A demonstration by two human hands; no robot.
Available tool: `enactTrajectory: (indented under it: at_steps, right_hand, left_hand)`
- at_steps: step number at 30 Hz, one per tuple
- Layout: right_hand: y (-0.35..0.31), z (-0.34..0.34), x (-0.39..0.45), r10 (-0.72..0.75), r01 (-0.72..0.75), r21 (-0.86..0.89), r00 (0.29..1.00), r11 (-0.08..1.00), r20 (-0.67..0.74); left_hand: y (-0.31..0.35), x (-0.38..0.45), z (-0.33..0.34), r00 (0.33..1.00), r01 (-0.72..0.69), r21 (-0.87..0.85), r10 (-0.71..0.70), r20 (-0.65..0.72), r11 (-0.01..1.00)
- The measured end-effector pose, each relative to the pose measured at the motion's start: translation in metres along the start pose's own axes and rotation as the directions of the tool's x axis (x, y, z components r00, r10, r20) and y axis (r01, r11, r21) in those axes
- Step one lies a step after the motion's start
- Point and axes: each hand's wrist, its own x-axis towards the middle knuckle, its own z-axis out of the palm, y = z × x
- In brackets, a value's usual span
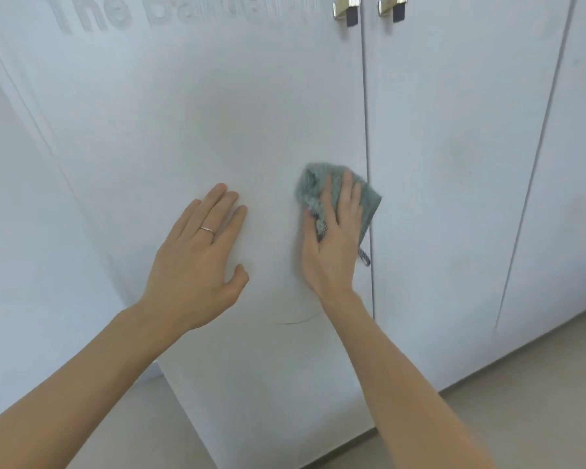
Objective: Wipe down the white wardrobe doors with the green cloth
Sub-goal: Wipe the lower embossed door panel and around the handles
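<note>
The white wardrobe fills the view. Its left door [217,96] and the door to its right [454,164] meet at a dark vertical gap. My right hand [335,242] presses the folded green cloth [310,187] flat against the left door, close to that gap, with fingers straight over the cloth. My left hand [197,258] lies flat and open on the same door, a short way left of the cloth, a ring on one finger.
Two gold handles [347,8] [394,6] sit at the top on either side of the gap. A third door panel [582,164] stands at far right. A thin curved scratch [296,321] marks the left door below my hands. Beige floor [538,401] runs along the wardrobe's base.
</note>
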Motion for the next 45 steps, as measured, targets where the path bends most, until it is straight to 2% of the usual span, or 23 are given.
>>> enactTrajectory:
  at_steps: [4, 6, 10, 13, 15, 17, 19, 20, 22, 23, 25, 27, 31, 33, 35, 36, 37, 38, 39, 41, 43, 45]
  right_hand:
    - [0.046, -0.006, -0.143, 0.284, -0.291, 0.04, 0.951, 0.956, 0.12]
    - [0.055, -0.007, -0.154, 0.318, -0.321, -0.003, 0.938, 0.947, 0.137]
    - [0.03, 0.002, -0.078, 0.166, -0.162, 0.074, 0.985, 0.984, -0.051]
    - [0.012, 0.015, -0.018, 0.05, -0.055, -0.052, 0.994, 0.997, -0.094]
    - [0.019, 0.022, -0.015, 0.026, -0.037, -0.118, 0.995, 0.992, -0.099]
    - [0.039, 0.024, -0.052, 0.019, -0.03, -0.131, 0.996, 0.991, -0.084]
    - [0.068, 0.025, -0.12, 0.164, -0.165, -0.051, 0.986, 0.985, -0.033]
    - [0.079, 0.025, -0.158, 0.297, -0.297, 0.014, 0.955, 0.955, 0.004]
    - [0.094, 0.024, -0.213, 0.54, -0.546, 0.143, 0.838, 0.825, 0.084]
    - [0.101, 0.023, -0.232, 0.612, -0.622, 0.179, 0.783, 0.762, 0.112]
    - [0.107, 0.022, -0.243, 0.661, -0.672, 0.211, 0.739, 0.71, 0.128]
    - [0.103, 0.022, -0.228, 0.638, -0.641, 0.199, 0.765, 0.741, 0.088]
    - [0.079, 0.022, -0.163, 0.416, -0.405, 0.132, 0.906, 0.905, -0.074]
    - [0.078, 0.023, -0.152, 0.318, -0.304, 0.122, 0.941, 0.945, -0.118]
    - [0.097, 0.022, -0.167, 0.306, -0.296, 0.096, 0.945, 0.95, -0.115]
    - [0.11, 0.023, -0.184, 0.376, -0.366, 0.105, 0.921, 0.925, -0.107]
    - [0.126, 0.025, -0.204, 0.494, -0.48, 0.137, 0.864, 0.867, -0.1]
    - [0.14, 0.026, -0.223, 0.631, -0.607, 0.198, 0.77, 0.77, -0.094]
    - [0.154, 0.026, -0.24, 0.755, -0.715, 0.27, 0.65, 0.645, -0.082]
    - [0.182, 0.026, -0.274, 0.904, -0.831, 0.377, 0.426, 0.408, -0.038]
    - [0.206, 0.022, -0.298, 0.971, -0.896, 0.385, 0.24, 0.221, 0.001]
    - [0.223, 0.019, -0.311, 0.997, -0.869, 0.492, -0.01, -0.049, 0.082]
  left_hand:
    - [0.015, -0.032, 0.023, 0.998, -0.049, -0.011, 0.049, 0.04, 0.999]
    - [0.02, -0.041, 0.031, 0.997, -0.06, -0.024, 0.061, 0.054, 0.998]
    - [0.026, -0.05, 0.04, 0.997, -0.058, -0.031, 0.059, 0.04, 0.998]
    - [0.03, -0.054, 0.046, 0.999, -0.038, -0.061, 0.038, 0.006, 0.997]
    - [0.03, -0.06, 0.05, 0.999, -0.034, -0.069, 0.033, -0.007, 0.997]
    - [0.03, -0.067, 0.055, 0.999, -0.042, -0.068, 0.041, -0.017, 0.997]
    - [0.032, -0.078, 0.061, 0.999, -0.042, -0.06, 0.041, -0.019, 0.997]
    - [0.034, -0.084, 0.064, 0.999, -0.042, -0.06, 0.041, -0.018, 0.997]
    - [0.036, -0.095, 0.07, 0.999, -0.051, -0.059, 0.051, -0.007, 0.997]
    - [0.038, -0.101, 0.074, 0.998, -0.062, -0.063, 0.063, 0.012, 0.996]
    - [0.043, -0.112, 0.081, 0.995, -0.082, -0.066, 0.085, 0.046, 0.994]
    - [0.05, -0.12, 0.089, 0.991, -0.1, -0.064, 0.106, 0.083, 0.993]
    - [0.06, -0.123, 0.1, 0.988, -0.108, -0.054, 0.113, 0.105, 0.993]
    - [0.061, -0.123, 0.103, 0.992, -0.093, -0.048, 0.097, 0.084, 0.995]
    - [0.065, -0.124, 0.108, 0.99, -0.105, -0.056, 0.109, 0.085, 0.993]
    - [0.067, -0.125, 0.11, 0.989, -0.116, -0.058, 0.12, 0.089, 0.992]
    - [0.07, -0.125, 0.113, 0.986, -0.128, -0.056, 0.133, 0.099, 0.99]
    - [0.075, -0.126, 0.116, 0.983, -0.135, -0.056, 0.141, 0.115, 0.989]
    - [0.079, -0.126, 0.118, 0.982, -0.137, -0.055, 0.143, 0.126, 0.989]
    - [0.089, -0.128, 0.124, 0.976, -0.141, -0.049, 0.147, 0.161, 0.989]
    - [0.096, -0.129, 0.128, 0.973, -0.138, -0.043, 0.143, 0.181, 0.99]
    - [0.101, -0.133, 0.134, 0.968, -0.141, -0.034, 0.145, 0.206, 0.989]
